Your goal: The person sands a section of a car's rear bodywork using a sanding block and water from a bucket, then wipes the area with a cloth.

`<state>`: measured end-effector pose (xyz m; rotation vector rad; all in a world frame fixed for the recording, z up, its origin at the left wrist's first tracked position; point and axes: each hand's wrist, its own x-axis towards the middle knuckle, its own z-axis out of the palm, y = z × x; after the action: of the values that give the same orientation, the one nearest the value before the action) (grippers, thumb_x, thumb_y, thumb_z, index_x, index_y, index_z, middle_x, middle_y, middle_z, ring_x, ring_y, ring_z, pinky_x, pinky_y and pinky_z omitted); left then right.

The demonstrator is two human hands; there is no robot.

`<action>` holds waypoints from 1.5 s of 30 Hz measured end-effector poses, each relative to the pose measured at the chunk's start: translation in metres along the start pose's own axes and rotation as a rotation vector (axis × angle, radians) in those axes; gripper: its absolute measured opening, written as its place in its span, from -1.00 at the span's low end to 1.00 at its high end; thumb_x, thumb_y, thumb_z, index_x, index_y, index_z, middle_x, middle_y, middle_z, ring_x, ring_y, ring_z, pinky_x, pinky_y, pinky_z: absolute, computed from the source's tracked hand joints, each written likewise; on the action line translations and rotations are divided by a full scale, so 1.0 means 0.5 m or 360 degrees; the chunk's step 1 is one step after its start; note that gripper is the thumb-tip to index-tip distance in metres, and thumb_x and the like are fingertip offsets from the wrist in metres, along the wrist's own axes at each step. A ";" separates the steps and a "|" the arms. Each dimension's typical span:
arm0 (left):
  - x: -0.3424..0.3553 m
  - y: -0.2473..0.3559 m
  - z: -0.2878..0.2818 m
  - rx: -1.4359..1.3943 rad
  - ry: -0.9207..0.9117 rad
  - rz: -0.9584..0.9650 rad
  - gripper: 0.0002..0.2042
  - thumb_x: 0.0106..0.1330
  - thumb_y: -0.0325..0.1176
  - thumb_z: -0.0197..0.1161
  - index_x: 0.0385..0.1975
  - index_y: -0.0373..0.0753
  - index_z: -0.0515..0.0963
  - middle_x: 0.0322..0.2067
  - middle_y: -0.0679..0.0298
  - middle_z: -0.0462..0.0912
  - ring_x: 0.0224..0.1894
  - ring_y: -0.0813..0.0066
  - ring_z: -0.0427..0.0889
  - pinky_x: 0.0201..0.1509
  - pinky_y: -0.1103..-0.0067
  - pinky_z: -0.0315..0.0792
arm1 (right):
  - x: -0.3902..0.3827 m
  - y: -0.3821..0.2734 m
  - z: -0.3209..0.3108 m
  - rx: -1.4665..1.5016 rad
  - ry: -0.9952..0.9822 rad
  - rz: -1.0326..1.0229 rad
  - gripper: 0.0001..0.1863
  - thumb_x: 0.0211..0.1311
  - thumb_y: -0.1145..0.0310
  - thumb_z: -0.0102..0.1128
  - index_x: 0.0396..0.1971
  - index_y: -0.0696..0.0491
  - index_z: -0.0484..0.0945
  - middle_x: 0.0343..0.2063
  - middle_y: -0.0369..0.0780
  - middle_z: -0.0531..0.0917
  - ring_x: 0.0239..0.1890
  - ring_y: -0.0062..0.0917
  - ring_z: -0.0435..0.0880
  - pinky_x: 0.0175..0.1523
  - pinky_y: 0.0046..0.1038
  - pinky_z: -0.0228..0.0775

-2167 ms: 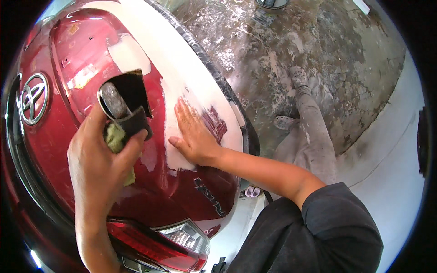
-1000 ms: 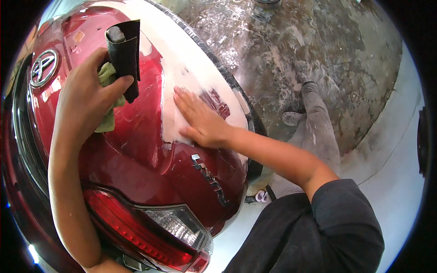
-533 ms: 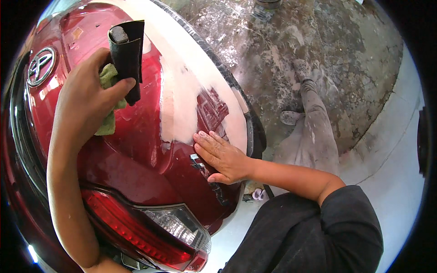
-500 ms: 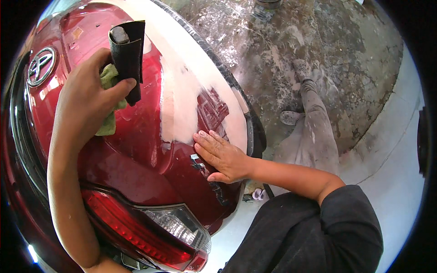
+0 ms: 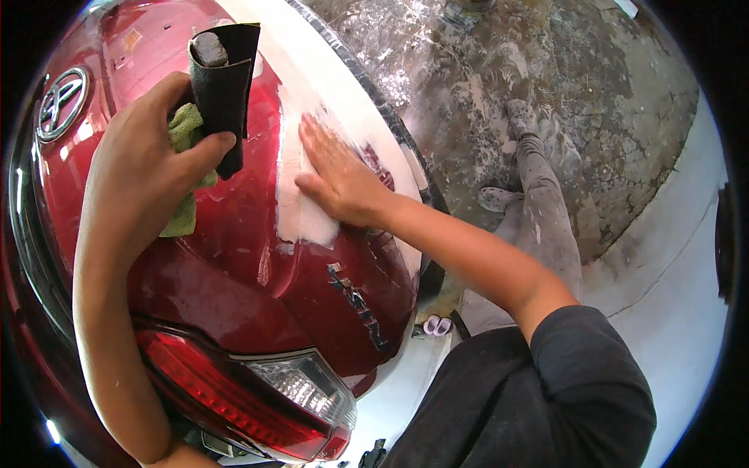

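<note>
My left hand [image 5: 144, 160] grips a sheet of dark sandpaper [image 5: 222, 97] folded around a grey block [image 5: 209, 48], together with a green cloth [image 5: 184, 214] that hangs below the fingers. That hand is raised over the dark red rear panel [image 5: 211, 269] of a car. My right hand [image 5: 337, 178] lies flat with fingers stretched out and holds nothing. Its palm and fingers rest on a pale pinkish filler patch [image 5: 303, 222] on the bodywork. Beside the wrist, a bare red spot [image 5: 378, 165] shows through the filler, partly covered by the hand.
Below the patch is a chrome lettering badge [image 5: 357, 304], with a red and clear tail light [image 5: 234, 394] nearer me. A round chrome emblem [image 5: 62, 104] sits at left. The stained floor [image 5: 601, 117] carries a container [image 5: 468, 6] at the far edge and lilac clogs [image 5: 437, 325].
My right hand has slid away from me and slightly left, from beside the lettering up onto the filler. My left hand keeps its hold on the sandpaper and cloth, nearly unmoved.
</note>
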<state>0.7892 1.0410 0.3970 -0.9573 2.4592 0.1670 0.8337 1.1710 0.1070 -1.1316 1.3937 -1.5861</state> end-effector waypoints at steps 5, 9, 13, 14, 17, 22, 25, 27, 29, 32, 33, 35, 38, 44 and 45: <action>-0.008 0.011 -0.007 -0.0136 -0.0097 -0.0161 -0.57 0.22 -0.37 0.46 0.09 -0.31 0.63 -0.29 0.14 0.78 -0.32 0.43 0.76 -0.12 0.44 0.60 | -0.026 -0.031 0.018 -0.0020 -0.0012 0.0038 -0.05 0.63 -0.19 -0.15 0.57 0.39 0.00 0.61 0.26 -0.01 0.68 0.08 -0.06 0.72 -0.06 -0.25; -0.015 -0.005 -0.003 -0.0125 -0.0037 -0.0052 -0.58 0.22 -0.39 0.46 0.10 -0.32 0.62 -0.29 0.16 0.78 -0.32 0.47 0.75 -0.13 0.45 0.60 | -0.107 -0.091 0.010 -0.0068 -0.0125 -0.0172 -0.01 0.58 -0.22 -0.07 0.57 0.37 0.00 0.61 0.26 -0.02 0.67 0.12 -0.05 0.71 0.01 -0.26; -0.001 0.001 0.010 -0.0335 -0.0045 0.0029 -0.60 0.23 -0.42 0.44 0.09 -0.32 0.62 -0.30 0.17 0.78 -0.32 0.49 0.76 -0.15 0.46 0.62 | -0.172 -0.100 -0.030 -0.0153 -0.0379 -0.0240 0.03 0.56 -0.27 -0.05 0.61 0.31 -0.04 0.63 0.22 -0.04 0.67 0.11 -0.04 0.69 0.03 -0.22; -0.004 -0.002 0.001 -0.0334 0.0000 0.0019 -0.60 0.23 -0.42 0.44 0.09 -0.32 0.62 -0.30 0.17 0.78 -0.32 0.49 0.76 -0.15 0.46 0.62 | -0.169 -0.106 -0.044 -0.0189 -0.0483 -0.0316 0.02 0.56 -0.27 -0.05 0.61 0.30 -0.02 0.62 0.22 -0.03 0.67 0.12 -0.03 0.69 0.03 -0.21; -0.010 -0.003 -0.024 -0.0381 -0.0078 0.0037 -0.58 0.19 -0.32 0.47 0.06 -0.26 0.64 -0.26 0.06 0.77 -0.22 0.18 0.77 -0.09 0.32 0.63 | -0.129 -0.153 -0.106 0.0194 -0.0373 -0.0125 -0.09 0.54 -0.03 0.15 0.59 0.27 0.05 0.60 0.15 0.10 0.65 0.01 0.09 0.68 -0.01 -0.14; -0.019 0.009 -0.059 -0.0700 0.0103 0.0214 -0.61 0.17 -0.23 0.50 0.00 -0.15 0.65 -0.26 0.02 0.75 -0.17 -0.08 0.75 -0.08 0.18 0.61 | 0.065 -0.216 -0.209 0.0982 0.0211 0.0081 -0.07 0.39 0.29 0.45 0.59 0.15 0.07 0.52 -0.05 0.30 0.60 -0.26 0.22 0.66 -0.11 -0.03; -0.014 0.006 -0.061 -0.0741 0.0137 0.0215 -0.66 0.18 -0.21 0.47 -0.09 -0.15 0.61 -0.27 0.06 0.74 -0.15 -0.06 0.75 -0.09 0.16 0.60 | 0.141 -0.247 -0.249 0.0893 0.0123 -0.0161 -0.02 0.28 0.39 0.56 0.57 0.12 0.10 0.49 -0.07 0.33 0.57 -0.28 0.27 0.65 -0.14 0.02; -0.017 -0.004 -0.067 -0.0753 0.0140 0.0203 -0.67 0.19 -0.19 0.47 -0.12 -0.16 0.58 -0.25 0.07 0.73 -0.13 -0.06 0.75 -0.08 0.15 0.60 | 0.171 -0.284 -0.257 0.0896 0.0005 -0.0185 -0.03 0.27 0.39 0.56 0.56 0.12 0.11 0.49 -0.07 0.33 0.56 -0.28 0.28 0.65 -0.15 0.05; -0.018 -0.006 -0.062 -0.0734 0.0187 0.0192 -0.63 0.16 -0.26 0.48 -0.03 -0.14 0.62 -0.25 0.08 0.75 -0.14 -0.01 0.77 -0.07 0.19 0.62 | 0.182 -0.301 -0.261 0.1004 0.0003 0.0060 -0.09 0.24 0.42 0.59 0.50 0.12 0.21 0.41 -0.12 0.40 0.49 -0.33 0.37 0.56 -0.24 0.20; -0.018 -0.013 -0.057 -0.0762 0.0191 0.0173 -0.54 0.13 -0.28 0.49 0.08 -0.10 0.63 -0.20 0.08 0.77 -0.09 -0.04 0.77 -0.03 0.19 0.62 | 0.197 -0.290 -0.284 0.0727 -0.0120 0.0032 -0.16 0.22 0.44 0.61 0.44 0.13 0.32 0.31 -0.17 0.46 0.36 -0.44 0.47 0.43 -0.36 0.32; -0.014 -0.018 -0.061 -0.0694 0.0194 0.0197 -0.55 0.14 -0.26 0.50 0.06 -0.11 0.62 -0.21 0.08 0.77 -0.10 -0.04 0.76 -0.04 0.19 0.62 | 0.210 -0.284 -0.282 0.0696 -0.0055 -0.0169 -0.23 0.22 0.46 0.60 0.38 0.13 0.38 0.21 -0.23 0.52 0.22 -0.53 0.53 0.34 -0.41 0.38; -0.010 -0.020 -0.041 -0.0686 0.0212 0.0191 -0.57 0.18 -0.19 0.51 0.03 -0.14 0.61 -0.22 0.08 0.76 -0.12 -0.06 0.75 -0.05 0.17 0.60 | 0.216 -0.298 -0.292 0.0846 -0.0034 0.0026 -0.25 0.23 0.46 0.60 0.37 0.14 0.38 0.17 -0.24 0.54 0.19 -0.55 0.55 0.33 -0.42 0.39; -0.019 -0.024 -0.039 -0.0274 0.0079 0.0210 -0.59 0.20 -0.15 0.52 -0.02 -0.16 0.61 -0.25 0.10 0.75 -0.13 -0.03 0.75 -0.05 0.15 0.59 | 0.209 -0.286 -0.310 0.1160 0.0071 0.0319 -0.35 0.37 0.39 0.52 0.34 0.18 0.37 0.07 -0.25 0.63 0.11 -0.59 0.61 0.30 -0.45 0.46; -0.023 -0.048 -0.030 0.0145 -0.0041 0.0293 -0.62 0.16 -0.11 0.55 -0.15 -0.17 0.61 -0.29 0.15 0.67 -0.12 0.02 0.71 0.00 0.16 0.56 | 0.040 -0.095 -0.283 0.0212 -0.0320 0.0485 -0.47 0.44 0.26 0.40 0.31 0.12 0.53 0.00 -0.11 0.65 0.09 -0.29 0.64 0.25 -0.29 0.45; -0.023 -0.046 -0.027 0.0156 -0.0040 0.0269 -0.63 0.15 -0.12 0.55 -0.17 -0.17 0.61 -0.29 0.15 0.67 -0.12 0.03 0.71 -0.01 0.16 0.56 | 0.003 -0.089 -0.262 0.0217 -0.0367 0.0437 -0.46 0.45 0.24 0.39 0.33 0.12 0.52 0.01 -0.08 0.64 0.11 -0.23 0.63 0.27 -0.28 0.44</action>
<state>0.8063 1.0270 0.4159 -0.7023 2.4991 0.1134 0.7115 1.2216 0.1477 -0.9624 1.2114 -1.2914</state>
